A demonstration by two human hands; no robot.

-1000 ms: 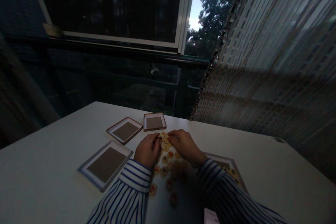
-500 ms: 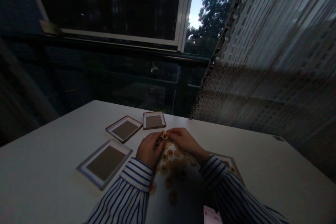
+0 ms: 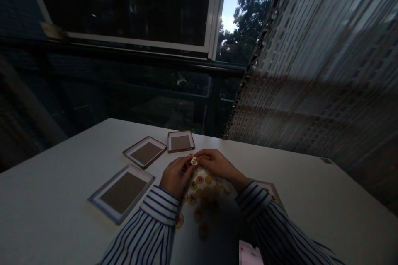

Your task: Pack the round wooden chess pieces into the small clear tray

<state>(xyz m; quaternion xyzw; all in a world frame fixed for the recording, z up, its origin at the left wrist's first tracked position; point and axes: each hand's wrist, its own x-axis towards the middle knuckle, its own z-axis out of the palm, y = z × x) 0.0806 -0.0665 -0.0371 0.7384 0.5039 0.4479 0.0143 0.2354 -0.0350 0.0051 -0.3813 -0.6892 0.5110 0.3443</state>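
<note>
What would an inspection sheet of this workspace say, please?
Surface: white table, dimly lit.
Job's things: round discs scattered between the sleeves; raised disc at the fingertips.
Clutter: three shallow trays on the left; fourth tray partly under the right sleeve; pink item at the near edge.
Grippers: left hand and right hand meet at the raised disc; which one grips it cannot be told.
Cables: nothing seen.
Surroundings: window, railing, curtain, trees outside.

Your one camera sits on your head, looking forward and down. The table [image 3: 62, 198] lies near below; the window [image 3: 130, 8] faces you beyond.
</note>
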